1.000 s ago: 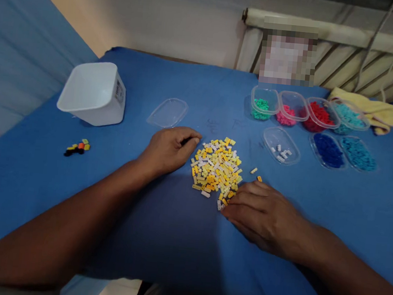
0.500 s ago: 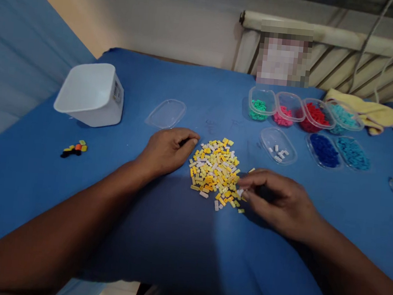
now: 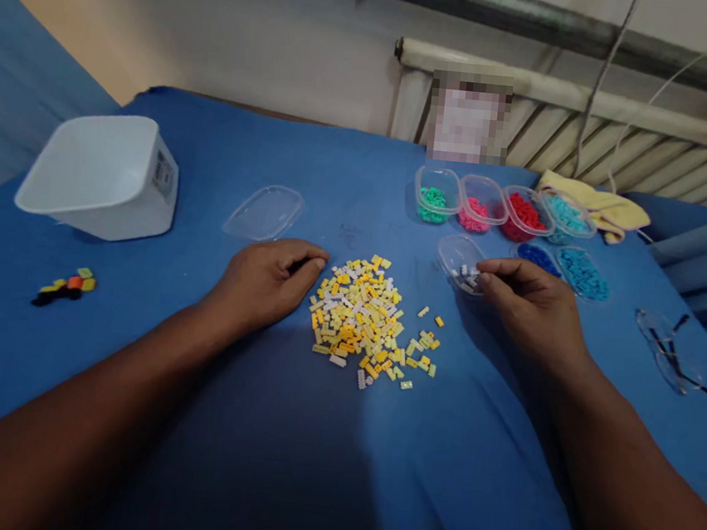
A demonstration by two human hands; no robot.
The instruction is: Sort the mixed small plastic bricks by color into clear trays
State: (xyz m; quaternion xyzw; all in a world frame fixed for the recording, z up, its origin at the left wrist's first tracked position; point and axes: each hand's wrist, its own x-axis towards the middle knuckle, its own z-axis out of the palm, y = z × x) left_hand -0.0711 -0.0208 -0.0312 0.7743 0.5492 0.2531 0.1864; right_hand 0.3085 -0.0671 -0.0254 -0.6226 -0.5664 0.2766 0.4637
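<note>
A loose pile of small yellow and whitish toy bricks [image 3: 358, 311] lies on the blue cloth, with stray ones at its right side. My left hand [image 3: 273, 282] rests at the pile's upper left edge, fingers curled in and thumb against the forefinger; nothing shows in it. Over the right rim of a shallow clear tray [image 3: 455, 250], my right hand [image 3: 531, 303] pinches a white toy brick [image 3: 478, 282] between thumb and fingertips, partly covered by them. Several white bricks [image 3: 464, 271] lie in that tray.
Clear tubs hold green [image 3: 432, 206], pink [image 3: 474, 216], red [image 3: 524, 215] and turquoise pieces [image 3: 565, 219]. Blue pieces [image 3: 583, 272] fill shallow trays. A white bin [image 3: 92, 181], clear lid [image 3: 264, 213], small coloured assembly [image 3: 67, 287], glasses [image 3: 670, 354] and yellow cloth [image 3: 597, 205] lie around.
My right hand has moved from the pile's right edge up and right to the clear tray with the white brick. My left hand stays by the pile. The view has shifted.
</note>
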